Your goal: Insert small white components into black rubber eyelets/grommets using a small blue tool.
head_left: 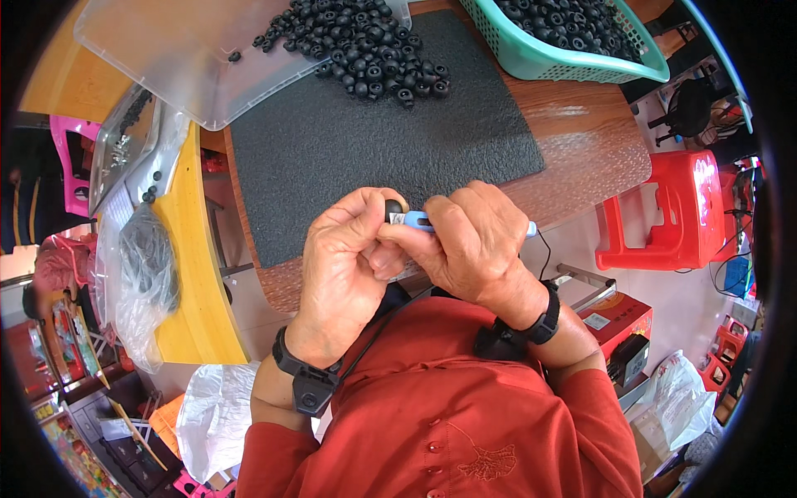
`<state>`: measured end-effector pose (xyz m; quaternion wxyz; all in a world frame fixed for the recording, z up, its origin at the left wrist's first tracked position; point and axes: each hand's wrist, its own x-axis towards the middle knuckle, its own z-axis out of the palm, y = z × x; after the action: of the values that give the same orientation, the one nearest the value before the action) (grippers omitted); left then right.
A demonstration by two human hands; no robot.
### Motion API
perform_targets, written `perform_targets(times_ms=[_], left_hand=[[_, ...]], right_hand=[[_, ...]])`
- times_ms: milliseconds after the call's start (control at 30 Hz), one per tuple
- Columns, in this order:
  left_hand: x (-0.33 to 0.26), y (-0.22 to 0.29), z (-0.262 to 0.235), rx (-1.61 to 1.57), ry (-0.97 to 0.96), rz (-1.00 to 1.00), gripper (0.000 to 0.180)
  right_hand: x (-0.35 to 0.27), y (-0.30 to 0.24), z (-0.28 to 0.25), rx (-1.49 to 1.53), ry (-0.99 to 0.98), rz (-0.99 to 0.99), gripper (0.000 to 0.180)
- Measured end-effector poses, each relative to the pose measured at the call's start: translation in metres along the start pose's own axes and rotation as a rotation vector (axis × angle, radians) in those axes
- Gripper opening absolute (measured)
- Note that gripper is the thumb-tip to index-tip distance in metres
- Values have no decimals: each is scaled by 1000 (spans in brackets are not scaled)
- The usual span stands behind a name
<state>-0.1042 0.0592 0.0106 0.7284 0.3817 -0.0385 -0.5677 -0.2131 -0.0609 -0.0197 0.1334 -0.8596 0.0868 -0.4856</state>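
Note:
My left hand (339,253) pinches a small round black rubber part (393,207) between its thumb and fingers, just above the near edge of the dark mat (382,149). Closed around a slim blue utility knife (418,221) is my right hand (475,241). The knife's pale metal end meets the black part, and its blue tail sticks out past the right side of my fist. Both hands are close together, almost touching. Fingers hide the underside of the part. On the mat's far side lies a heap of similar black parts (374,58).
A clear plastic bin (199,83) lies tilted at the far left, black parts spilling from its mouth. At the far right stands a green basket (573,70) full of black parts. A yellow table (195,282) with plastic bags is at left, a red stool (664,216) at right.

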Motion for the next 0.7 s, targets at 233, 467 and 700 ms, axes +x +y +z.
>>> perform_targets(times_ms=[233, 467, 700], left_hand=[[0, -1, 1, 49, 13, 75, 25], [4, 7, -3, 83, 9, 93, 24], [2, 20, -4, 85, -18, 113, 22]], right_hand=[[-8, 4, 5, 120, 36, 68, 35], [-4, 8, 4, 156, 16, 129, 33], [-6, 10, 4, 67, -58, 137, 29]])
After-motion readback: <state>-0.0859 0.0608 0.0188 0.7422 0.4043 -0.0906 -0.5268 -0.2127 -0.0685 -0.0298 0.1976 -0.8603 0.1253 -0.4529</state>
